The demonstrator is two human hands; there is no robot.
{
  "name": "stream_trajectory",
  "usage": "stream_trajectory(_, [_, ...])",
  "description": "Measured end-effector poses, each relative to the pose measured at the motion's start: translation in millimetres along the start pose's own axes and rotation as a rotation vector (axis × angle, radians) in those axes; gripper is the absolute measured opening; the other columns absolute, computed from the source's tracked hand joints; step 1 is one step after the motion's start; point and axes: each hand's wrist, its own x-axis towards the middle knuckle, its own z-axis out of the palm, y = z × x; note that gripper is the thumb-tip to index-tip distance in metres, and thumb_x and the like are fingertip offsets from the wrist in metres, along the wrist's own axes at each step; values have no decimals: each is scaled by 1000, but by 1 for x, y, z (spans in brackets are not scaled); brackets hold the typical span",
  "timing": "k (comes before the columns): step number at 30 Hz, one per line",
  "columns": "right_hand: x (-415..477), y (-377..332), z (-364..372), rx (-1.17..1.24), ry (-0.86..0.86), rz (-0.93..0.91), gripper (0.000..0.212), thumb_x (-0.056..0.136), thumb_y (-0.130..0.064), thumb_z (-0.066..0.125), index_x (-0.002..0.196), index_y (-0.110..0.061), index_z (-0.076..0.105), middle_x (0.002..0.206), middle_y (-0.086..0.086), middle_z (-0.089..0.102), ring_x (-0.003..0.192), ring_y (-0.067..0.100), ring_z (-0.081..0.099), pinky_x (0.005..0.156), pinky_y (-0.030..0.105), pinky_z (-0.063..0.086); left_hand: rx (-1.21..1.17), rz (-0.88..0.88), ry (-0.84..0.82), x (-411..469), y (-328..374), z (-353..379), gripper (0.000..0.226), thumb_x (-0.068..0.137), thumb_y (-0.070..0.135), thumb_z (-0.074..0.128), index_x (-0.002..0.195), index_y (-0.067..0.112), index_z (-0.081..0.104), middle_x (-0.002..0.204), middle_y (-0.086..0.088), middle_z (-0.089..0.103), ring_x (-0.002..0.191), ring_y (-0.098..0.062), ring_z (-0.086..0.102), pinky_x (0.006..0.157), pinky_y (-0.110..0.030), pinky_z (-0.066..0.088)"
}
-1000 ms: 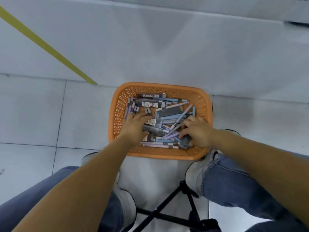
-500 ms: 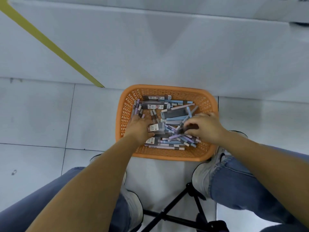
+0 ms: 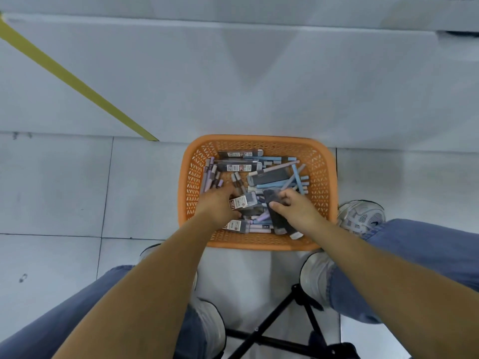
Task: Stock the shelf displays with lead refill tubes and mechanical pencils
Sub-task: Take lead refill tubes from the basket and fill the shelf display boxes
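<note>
Digging through the orange basket (image 3: 321,174) on the floor: right hand (image 3: 298,211) fingers clamped round a dark refill tube (image 3: 281,224), left hand (image 3: 217,203) pinching a labelled refill tube (image 3: 239,202). Probably light, stiff, slick plastic, so I'd grab mid-body.

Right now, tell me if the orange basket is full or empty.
Partly full: pencils and refill packs cover the floor of the basket, below its rim.
</note>
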Motion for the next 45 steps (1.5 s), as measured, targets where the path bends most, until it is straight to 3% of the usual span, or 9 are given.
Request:
stream_trajectory(5, [-2, -2, 0, 72, -34, 26, 17, 95, -26, 59, 106, -14, 58, 106, 8, 66, 101, 21, 61, 90, 42, 51, 149, 29, -10, 5, 3, 1, 50, 83, 44, 73, 125, 25, 53, 116, -3, 69, 106, -26, 63, 89, -34, 40])
stream_trajectory(9, [-4, 1, -5, 166, 13, 11, 12, 96, -23, 58, 106, -18, 57, 105, -1, 66, 98, 14, 62, 74, 23, 48, 61, 103, 1, -1, 3, -10, 43, 92, 33, 65, 132, 21, 53, 121, -3, 67, 110, -26, 62, 96, -37, 45])
stream_trajectory(11, [-5, 1, -9, 207, 20, -3, 14, 96, -24, 58, 109, -19, 57, 105, -4, 66, 96, 9, 61, 71, 20, 46, -185, 106, 37, -8, 2, -22, 28, 95, 23, 62, 123, 21, 57, 109, 0, 67, 94, -20, 65, 79, -29, 53])
stream_trajectory(14, [-7, -1, -12, 227, -26, -5, 17, 96, -25, 58, 112, -21, 58, 105, -8, 67, 94, 6, 62, 70, 19, 47, -400, 55, -31, -17, -7, -35, 11, 95, 16, 58, 95, 27, 57, 79, 4, 63, 63, -8, 62, 48, -11, 45])
stream_trajectory(18, [-8, -3, -7, 196, -84, 9, 23, 96, -25, 58, 118, -18, 56, 110, -5, 65, 91, 1, 59, 64, 14, 43, -232, -12, -260, -27, -17, -26, 12, 94, 18, 60, 105, 21, 57, 92, -2, 62, 84, -22, 60, 68, -27, 45])
stream_trajectory(24, [-10, 5, -2, 201, -59, 27, 10, 96, -23, 59, 103, -29, 55, 101, -13, 58, 93, 4, 55, 64, 13, 40, -124, -14, -198, -23, -12, -6, 56, 81, 21, 79, 131, 21, 54, 126, -4, 65, 110, -25, 60, 89, -32, 48])
stream_trajectory(32, [-7, 6, -7, 212, -66, 52, 12, 96, -23, 57, 107, -27, 55, 108, -6, 60, 101, 13, 58, 68, 18, 44, 7, 29, -245, -13, -10, -7, 69, 77, 30, 84, 136, 20, 52, 129, -6, 64, 112, -27, 60, 87, -33, 50])
stream_trajectory(37, [-8, 7, -7, 230, -52, 52, 14, 96, -23, 58, 109, -25, 56, 100, -11, 60, 88, 1, 56, 63, 14, 41, 94, 87, -309, -11, -8, -11, 67, 75, 38, 85, 133, 21, 55, 127, -4, 64, 112, -23, 58, 85, -29, 45])
stream_trajectory(45, [-8, 7, -6, 226, -45, 53, 14, 96, -22, 58, 109, -26, 55, 107, -6, 61, 100, 12, 59, 68, 15, 43, 157, 157, -416, -10, -4, -18, 66, 82, 44, 77, 139, 21, 51, 135, -3, 60, 119, -23, 55, 92, -30, 44])
